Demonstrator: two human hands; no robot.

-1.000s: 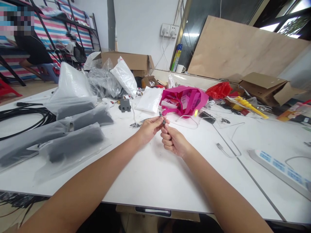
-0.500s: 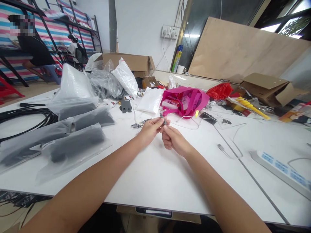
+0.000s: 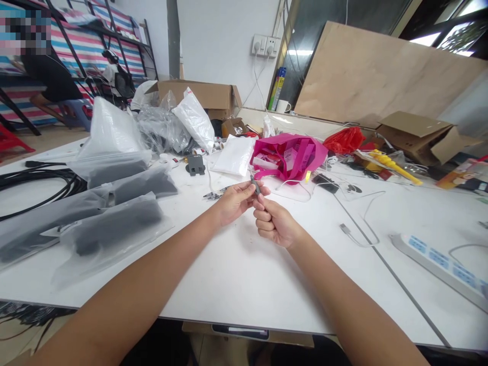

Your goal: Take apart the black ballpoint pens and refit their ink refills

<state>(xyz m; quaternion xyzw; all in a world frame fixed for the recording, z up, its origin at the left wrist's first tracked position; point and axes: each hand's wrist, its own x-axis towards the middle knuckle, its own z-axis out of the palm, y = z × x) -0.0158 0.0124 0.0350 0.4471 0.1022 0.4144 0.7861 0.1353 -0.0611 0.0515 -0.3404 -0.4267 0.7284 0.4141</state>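
Over the white table, both hands meet at a small, slim dark grey pen-like piece (image 3: 255,187); its exact kind is too small to tell. My left hand (image 3: 237,202) pinches it between thumb and fingers. From the near right side, my right hand (image 3: 275,219) grips its lower end with thumb and forefinger, the other fingers curled in. Several pens (image 3: 215,194) lie just left of my left hand. Behind the hands are a white plastic packet (image 3: 234,155) and a magenta bag (image 3: 314,152) with boxes in it.
Frosted bags with dark contents (image 3: 114,226) and a coiled black cable (image 3: 49,178) lie on the left. A grey bracket (image 3: 195,165) stands behind the pens. To the right are a white USB cable (image 3: 362,239) and a power strip (image 3: 438,264). Two people sit at far left.
My right hand has turned slightly and lowered a little, with its curled fingers showing more. More of the dark piece shows between the hands. The camera view has shifted slightly.
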